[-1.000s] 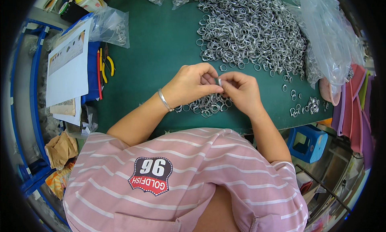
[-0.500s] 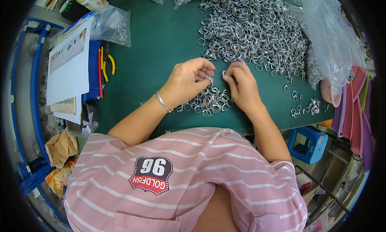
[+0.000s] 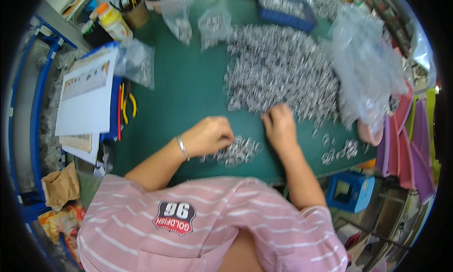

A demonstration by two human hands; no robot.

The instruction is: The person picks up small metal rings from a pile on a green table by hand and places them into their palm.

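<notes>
A wide heap of silvery metal rings (image 3: 283, 69) covers the far right of the green tabletop. My right hand (image 3: 281, 128) is at its near edge, fingers bent down and thumb drawn in toward them; anything between the fingertips is hidden. A much smaller pile of rings (image 3: 238, 152) lies close to me, between my forearms. Beside that pile's left end is my left hand (image 3: 211, 133), its fingers curled inward. Blur and the fingers themselves conceal what it holds, if anything.
Loose rings (image 3: 348, 149) lie at the right edge, near a large clear plastic bag (image 3: 363, 60). A blue tray (image 3: 288, 12) and small bags (image 3: 214, 24) stand at the back. Yellow-handled pliers (image 3: 128, 104) and papers (image 3: 87, 95) are at the left; a blue stool (image 3: 349, 189) stands below.
The whole view has shifted, showing more of the table's far side. My right hand has moved away to the big heap's edge. My left hand has curled closer over the small pile.
</notes>
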